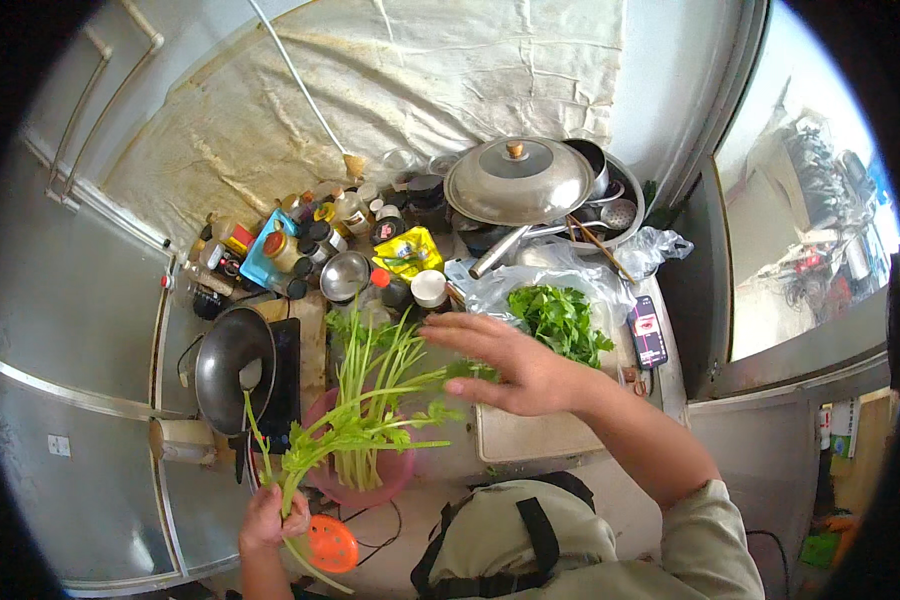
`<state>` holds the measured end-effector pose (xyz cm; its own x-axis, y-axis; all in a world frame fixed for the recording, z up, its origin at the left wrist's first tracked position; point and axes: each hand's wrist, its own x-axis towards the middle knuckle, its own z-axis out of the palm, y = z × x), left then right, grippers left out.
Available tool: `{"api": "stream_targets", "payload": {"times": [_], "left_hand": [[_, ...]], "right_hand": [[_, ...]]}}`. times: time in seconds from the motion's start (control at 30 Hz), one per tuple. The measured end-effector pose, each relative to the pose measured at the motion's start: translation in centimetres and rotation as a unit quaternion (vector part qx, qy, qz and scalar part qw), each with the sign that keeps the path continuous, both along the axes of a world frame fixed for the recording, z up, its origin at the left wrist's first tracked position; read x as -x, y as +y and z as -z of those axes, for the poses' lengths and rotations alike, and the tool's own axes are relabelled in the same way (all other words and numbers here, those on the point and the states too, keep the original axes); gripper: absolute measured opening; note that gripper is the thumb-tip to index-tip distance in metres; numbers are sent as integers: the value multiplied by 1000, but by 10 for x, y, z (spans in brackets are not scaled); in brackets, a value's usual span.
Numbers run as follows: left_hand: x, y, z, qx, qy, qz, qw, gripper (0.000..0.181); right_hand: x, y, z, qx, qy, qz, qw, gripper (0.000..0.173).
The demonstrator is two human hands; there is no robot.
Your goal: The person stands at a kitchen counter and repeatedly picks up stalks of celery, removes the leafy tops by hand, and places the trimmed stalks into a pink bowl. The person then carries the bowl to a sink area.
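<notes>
My left hand [274, 516] grips a small bunch of celery stalks [322, 439] near their base, at the lower left. The stalks fan out to the right, and one thin stem hangs below the hand. Behind them, more long celery stalks [356, 397] stand leaning in a pink plastic basin [397, 480]. My right hand [506, 367] is stretched over the counter with thumb and fingers apart, close to the leafy ends of the celery; whether it touches them I cannot tell. Beyond it lies a pile of green celery leaves [559, 319] by a clear plastic bag [495, 292].
A wok [232, 367] with a ladle sits at left on an induction cooker [285, 375]. Bottles, jars and a metal bowl [345, 276] crowd the back. A lidded pan [521, 184], a cutting board [525, 439] and a phone [647, 330] occupy the right. An orange strainer [332, 544] is below.
</notes>
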<state>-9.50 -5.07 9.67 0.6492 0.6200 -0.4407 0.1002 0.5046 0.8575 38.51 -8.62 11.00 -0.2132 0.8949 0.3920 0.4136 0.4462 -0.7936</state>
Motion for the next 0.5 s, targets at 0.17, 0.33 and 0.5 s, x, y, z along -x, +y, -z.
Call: {"api": "stream_targets", "payload": {"times": [0.17, 0.33, 0.5], "left_hand": [[-9, -2, -8, -2, 11, 0, 1000, 64], [-14, -5, -12, -16, 13, -11, 1000, 63], [-17, -4, -14, 3, 17, -7, 1000, 63]], "right_hand": [[-2, 1, 6, 253, 122, -168, 945, 35], [-6, -10, 21, 382, 236, -237, 861, 28], [-6, -15, 24, 405, 331, -265, 810, 20]]}}
